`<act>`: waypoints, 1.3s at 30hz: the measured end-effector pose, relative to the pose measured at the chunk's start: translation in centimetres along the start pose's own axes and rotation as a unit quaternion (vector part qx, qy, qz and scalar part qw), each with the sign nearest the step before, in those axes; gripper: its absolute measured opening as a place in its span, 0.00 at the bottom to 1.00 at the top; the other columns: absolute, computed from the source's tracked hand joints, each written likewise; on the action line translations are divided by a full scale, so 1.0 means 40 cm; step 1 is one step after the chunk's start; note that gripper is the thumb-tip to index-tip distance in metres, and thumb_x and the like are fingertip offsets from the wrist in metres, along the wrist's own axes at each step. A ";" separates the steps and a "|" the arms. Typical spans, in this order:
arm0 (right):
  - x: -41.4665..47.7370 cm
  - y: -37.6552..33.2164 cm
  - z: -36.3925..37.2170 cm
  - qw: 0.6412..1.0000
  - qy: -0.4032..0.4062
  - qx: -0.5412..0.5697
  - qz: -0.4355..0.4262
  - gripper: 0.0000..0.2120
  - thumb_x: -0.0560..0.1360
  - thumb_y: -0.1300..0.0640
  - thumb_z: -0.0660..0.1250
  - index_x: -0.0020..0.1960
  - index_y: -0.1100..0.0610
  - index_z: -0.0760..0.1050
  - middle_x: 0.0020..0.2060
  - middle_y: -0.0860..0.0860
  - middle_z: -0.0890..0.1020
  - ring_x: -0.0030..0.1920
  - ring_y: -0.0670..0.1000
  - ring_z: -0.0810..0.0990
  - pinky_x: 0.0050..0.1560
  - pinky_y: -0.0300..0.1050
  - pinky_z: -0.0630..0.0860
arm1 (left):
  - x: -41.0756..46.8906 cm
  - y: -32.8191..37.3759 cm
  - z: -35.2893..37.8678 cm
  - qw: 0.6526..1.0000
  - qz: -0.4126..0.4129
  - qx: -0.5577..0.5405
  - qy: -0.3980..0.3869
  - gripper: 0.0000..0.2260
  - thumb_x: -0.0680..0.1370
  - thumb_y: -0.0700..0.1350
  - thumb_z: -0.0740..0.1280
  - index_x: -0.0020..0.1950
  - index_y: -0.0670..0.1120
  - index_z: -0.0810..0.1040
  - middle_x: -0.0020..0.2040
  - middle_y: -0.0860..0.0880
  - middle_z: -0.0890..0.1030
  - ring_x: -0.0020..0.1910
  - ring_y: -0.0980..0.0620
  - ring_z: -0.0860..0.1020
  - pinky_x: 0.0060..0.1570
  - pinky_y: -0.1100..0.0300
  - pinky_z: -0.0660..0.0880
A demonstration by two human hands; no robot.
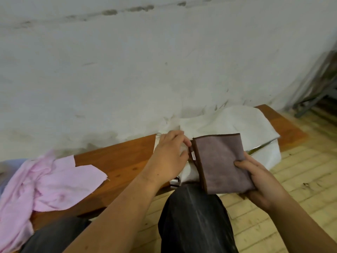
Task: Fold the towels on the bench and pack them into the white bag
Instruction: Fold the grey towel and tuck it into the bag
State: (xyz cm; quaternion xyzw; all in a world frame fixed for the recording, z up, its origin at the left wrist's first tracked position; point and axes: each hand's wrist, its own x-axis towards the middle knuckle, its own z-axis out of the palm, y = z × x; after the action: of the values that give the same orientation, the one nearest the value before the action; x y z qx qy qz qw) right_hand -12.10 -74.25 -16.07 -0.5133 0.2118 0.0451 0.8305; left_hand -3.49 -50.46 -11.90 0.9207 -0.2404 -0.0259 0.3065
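Mauve towel [221,161] folded | pinched in right grip [260,181] | left grip [169,154] holds white bag [246,121] edge

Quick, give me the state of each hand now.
The left hand grips the white bag at its mouth.
The right hand holds the folded brown towel.

Bare room; stained wall [127,70], wooden bench [118,161]
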 end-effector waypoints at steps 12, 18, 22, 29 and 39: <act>-0.014 -0.065 -0.130 0.999 -0.035 -0.025 -0.004 0.20 0.76 0.63 0.63 0.67 0.55 0.78 0.64 0.61 0.80 0.63 0.64 0.80 0.55 0.54 0.81 | 0.063 0.057 0.054 0.932 0.182 0.281 -0.141 0.14 0.83 0.52 0.58 0.61 0.59 0.82 0.81 0.55 0.58 0.80 0.50 0.52 0.78 0.47 0.44; -0.011 -0.065 -0.127 0.989 -0.134 -0.055 0.015 0.22 0.78 0.67 0.59 0.70 0.57 0.75 0.65 0.64 0.79 0.63 0.65 0.79 0.56 0.54 0.81 | 0.085 0.058 0.038 0.959 0.145 0.228 -0.090 0.27 0.82 0.48 0.62 0.80 0.55 0.58 0.83 0.53 0.49 0.79 0.48 0.55 0.77 0.48 0.55; 0.021 -0.077 -0.098 0.975 -0.190 -0.102 0.052 0.22 0.76 0.66 0.64 0.68 0.54 0.78 0.65 0.61 0.80 0.65 0.64 0.79 0.61 0.54 0.79 | 0.101 0.035 0.011 0.979 0.116 0.159 -0.050 0.30 0.82 0.45 0.63 0.82 0.52 0.53 0.82 0.57 0.47 0.76 0.49 0.59 0.75 0.50 0.63; 0.163 -0.159 0.008 0.938 -0.233 -0.226 0.125 0.23 0.77 0.70 0.63 0.67 0.52 0.79 0.62 0.55 0.83 0.62 0.57 0.82 0.61 0.49 0.80 | 0.098 0.020 -0.014 0.980 0.156 0.118 -0.034 0.29 0.83 0.42 0.61 0.82 0.55 0.55 0.82 0.60 0.50 0.75 0.52 0.59 0.74 0.49 0.66; 0.326 -0.287 0.160 0.671 -0.133 -0.722 -0.100 0.15 0.79 0.51 0.64 0.64 0.48 0.78 0.57 0.47 0.80 0.59 0.51 0.77 0.62 0.47 0.72 | 0.108 0.002 -0.012 0.985 0.127 0.117 -0.024 0.36 0.81 0.39 0.62 0.82 0.58 0.46 0.81 0.63 0.47 0.75 0.57 0.59 0.75 0.56 0.61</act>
State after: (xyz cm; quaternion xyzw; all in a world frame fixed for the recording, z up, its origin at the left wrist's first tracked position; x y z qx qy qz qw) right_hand 5.03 -75.90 -9.26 -0.9595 -0.0523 0.1686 0.2196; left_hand 0.39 -52.25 -11.04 0.9114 -0.3638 0.0190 0.1916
